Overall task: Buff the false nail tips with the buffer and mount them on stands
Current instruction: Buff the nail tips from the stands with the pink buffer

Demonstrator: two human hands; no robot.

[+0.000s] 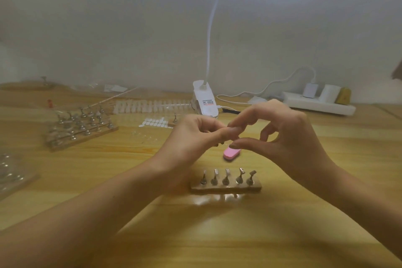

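Hands meet in mid-air over the table (pixel 217 235), above the buffer (pixel 231 153). Left hand (pixel 193 137): fingers curled in, forefinger and thumb reaching right. Right hand (pixel 287 137): forefinger arched over and thumb stretched beneath, the two closing around the left fingertips (pixel 232 131). We judge a nail tip is being worked there, but it is too small and blurred to confirm, so we cannot tell what either hand has hold of.

Position of the buffer: flat on the table, untouched, directly under the right thumb and slightly toward us. Its long axis runs roughly left to right, the right end angled a little away. The right hand is the nearer one; a short drop of that thumb and forefinger would reach it, and we judge a grasp across the short sides suits best.

Position of the stands (pixel 226 188): one row of five, just beyond the buffer on our side, axis left to right. The middle two carry pale tips (pixel 216 171); the two on the right look bare; the leftmost is unclear. We judge mounting is partly done.

Spare tips (pixel 152 106) lie in a row far back, well apart from both hands.
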